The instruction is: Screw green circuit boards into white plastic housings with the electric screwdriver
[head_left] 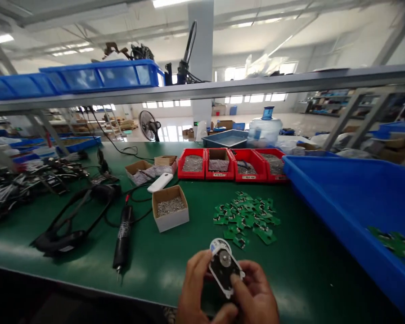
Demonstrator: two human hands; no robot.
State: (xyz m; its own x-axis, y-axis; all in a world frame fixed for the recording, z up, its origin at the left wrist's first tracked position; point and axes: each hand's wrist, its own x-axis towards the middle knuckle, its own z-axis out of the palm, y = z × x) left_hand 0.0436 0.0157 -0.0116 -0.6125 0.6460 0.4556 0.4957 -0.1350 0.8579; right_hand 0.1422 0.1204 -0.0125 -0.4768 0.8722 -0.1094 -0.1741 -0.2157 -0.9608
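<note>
Near the front edge of the green table, both hands hold a small device housing (219, 269) with a white rim, a dark inside and a round metal disc. My left hand (195, 288) is closed on its left side. My right hand (254, 292) grips the right side, its thumb pressed on the dark inner face. Just beyond lies a loose pile of small green circuit boards (245, 213). A white cardboard box (171, 220) of small metal screws stands to the left. Further left lies a black electric screwdriver (123, 236), its bit pointing at me.
Red bins (220, 175) of small parts line the back. A large blue tray (330, 216) with green boards fills the right. On the left are a black strap headset (74, 225) and tangled cables (30, 180). An overhead shelf (202, 89) crosses above the green tabletop (148, 274).
</note>
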